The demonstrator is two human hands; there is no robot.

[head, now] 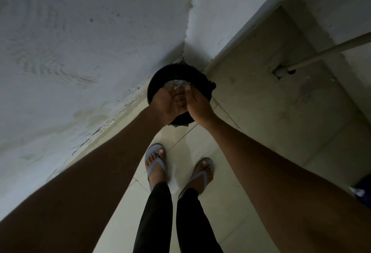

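together, left hand (167,105), right hand (199,106) over black bucket (159,79), perhaps water (176,83), pipe (331,50) near

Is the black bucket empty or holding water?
Holding water: a glinting, rippled surface shows inside the black bucket, beyond the left hand and right hand. Depth: cannot tell.

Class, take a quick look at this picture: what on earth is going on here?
A person stands in the corner of a tiled room, arms stretched out over a black bucket that sits on the floor against the wall. The bucket holds water. The left hand is cupped palm up just above it, and the right hand lies against it, fingers pointing down towards the water. Neither hand grips anything. It looks like hand rinsing or scooping up water.
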